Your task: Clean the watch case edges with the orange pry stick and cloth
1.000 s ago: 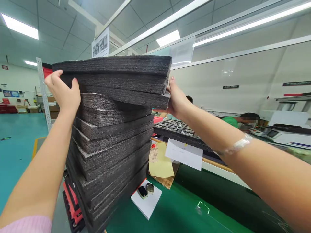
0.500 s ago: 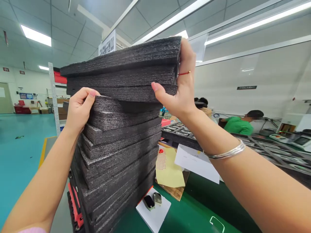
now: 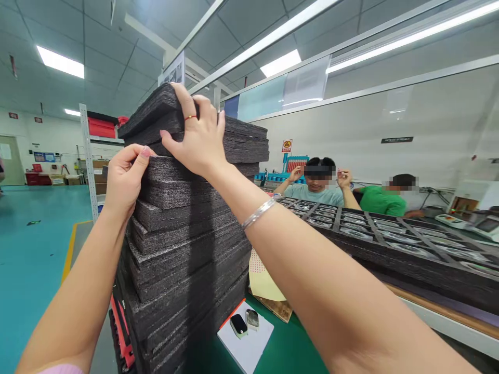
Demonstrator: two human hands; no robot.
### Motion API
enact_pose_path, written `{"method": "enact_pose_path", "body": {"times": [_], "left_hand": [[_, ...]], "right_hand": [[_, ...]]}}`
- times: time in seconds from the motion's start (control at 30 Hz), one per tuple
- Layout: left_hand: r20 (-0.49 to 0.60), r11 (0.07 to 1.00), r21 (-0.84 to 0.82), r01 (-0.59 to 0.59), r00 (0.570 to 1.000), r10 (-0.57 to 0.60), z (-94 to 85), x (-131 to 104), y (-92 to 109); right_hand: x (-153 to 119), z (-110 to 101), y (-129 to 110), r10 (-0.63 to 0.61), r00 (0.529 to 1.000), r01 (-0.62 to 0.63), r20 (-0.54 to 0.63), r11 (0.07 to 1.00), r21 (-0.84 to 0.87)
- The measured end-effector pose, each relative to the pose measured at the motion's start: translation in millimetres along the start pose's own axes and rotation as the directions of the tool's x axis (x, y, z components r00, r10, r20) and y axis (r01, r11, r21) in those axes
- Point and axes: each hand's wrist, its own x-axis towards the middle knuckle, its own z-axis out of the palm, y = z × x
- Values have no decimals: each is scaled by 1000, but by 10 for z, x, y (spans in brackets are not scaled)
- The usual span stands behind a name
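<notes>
A tall stack of black foam trays (image 3: 171, 228) rises in front of me. My left hand (image 3: 127, 176) is closed around the left corner of one tray in the upper part of the stack, its thumb on top. My right hand (image 3: 202, 137) wraps round the near corner of the topmost black foam trays (image 3: 150, 117), thumb on the left side and fingers, somewhat apart, over the edge. These top trays lie on the stack, their long side running back to the right. My palm hides part of their corner.
A white pad (image 3: 249, 345) with two watch-like pieces (image 3: 238, 325) lies on the green table (image 3: 300, 332). Yellow paper (image 3: 265, 280) sits behind it. Filled black trays (image 3: 354, 223) stand at right; two people (image 3: 322, 192) are beyond. Shelving (image 3: 88, 161) stands left.
My right hand has moved left with the raised top trays, which have turned and come down onto the stack. My left hand stays at its corner. Another person behind is now in plain view.
</notes>
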Motion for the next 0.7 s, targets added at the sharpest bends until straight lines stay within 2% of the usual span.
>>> {"method": "enact_pose_path", "body": {"times": [0.07, 0.13, 0.2, 0.27, 0.4, 0.53, 0.7], "left_hand": [[-11, 1000, -1, 2, 1000, -2, 12, 2, 17], [-13, 1000, 2, 6, 1000, -6, 25, 2, 43], [-15, 1000, 10, 11, 1000, -11, 37, 1, 68], [-26, 1000, 21, 12, 1000, -12, 43, 3, 82], [-32, 999, 34, 25, 999, -24, 39, 17, 69], [-32, 999, 35, 35, 999, -34, 30, 32, 37], [-61, 998, 65, 27, 998, -23, 40, 58, 16]], "right_hand": [[23, -12, -8, 31, 998, -31, 62, 999, 10], [-59, -62, 58, -9, 997, 4, 80, 998, 60], [-255, -104, 185, -44, 998, 39, 37, 990, 133], [-511, -109, 326, -16, 1000, 13, 12, 983, 181], [-866, -46, 440, -76, 993, 57, 88, 977, 204], [-802, -30, 310, -33, 988, 4, 150, 982, 190], [-591, -97, 267, -56, 965, 2, 254, 978, 208]]}}
